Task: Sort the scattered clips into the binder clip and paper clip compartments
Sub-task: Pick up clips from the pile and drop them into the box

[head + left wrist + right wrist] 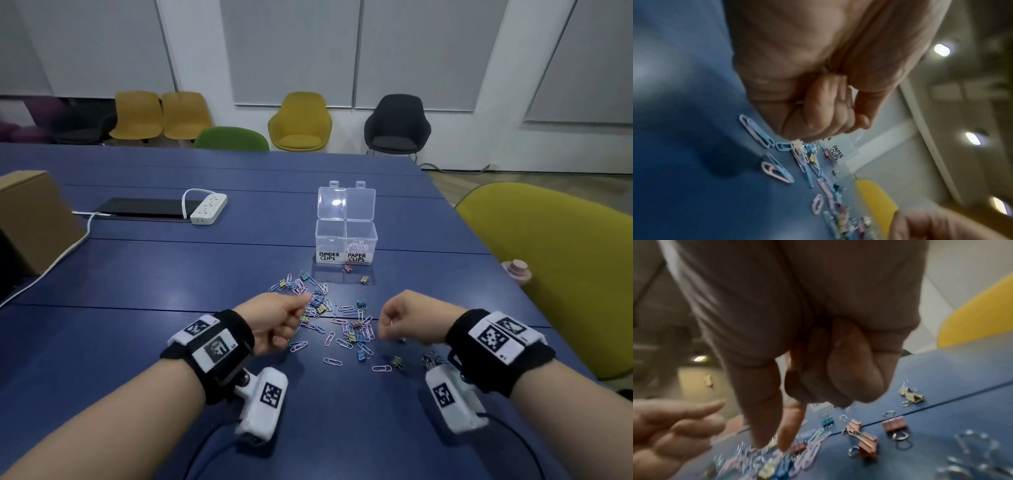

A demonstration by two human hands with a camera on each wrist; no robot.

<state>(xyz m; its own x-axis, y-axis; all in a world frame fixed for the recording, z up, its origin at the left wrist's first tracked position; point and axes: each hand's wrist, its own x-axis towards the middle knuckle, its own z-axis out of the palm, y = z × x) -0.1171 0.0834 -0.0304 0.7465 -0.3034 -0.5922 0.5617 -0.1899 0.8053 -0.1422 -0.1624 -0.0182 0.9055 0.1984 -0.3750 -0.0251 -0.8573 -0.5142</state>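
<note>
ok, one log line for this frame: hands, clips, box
left hand: curled, contents hidden | right hand: curled, contents hidden | clips: mostly scattered on table | box: open, paper clips in right compartment

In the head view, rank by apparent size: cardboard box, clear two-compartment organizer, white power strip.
1. Cardboard box, though cut off at the frame edge.
2. Clear organizer, lids open.
3. White power strip.
All sit at differing distances, so true sizes stay unsure.

Bare forearms, no sleeves. Each wrist carries a black fabric wristband [236, 329] topped by white plates printed with black square fiducial markers [493, 337]. White box-shaped camera modules [263, 401] hang under both wrists, each with its own marker; thin black cables [205, 448] trail back.
</note>
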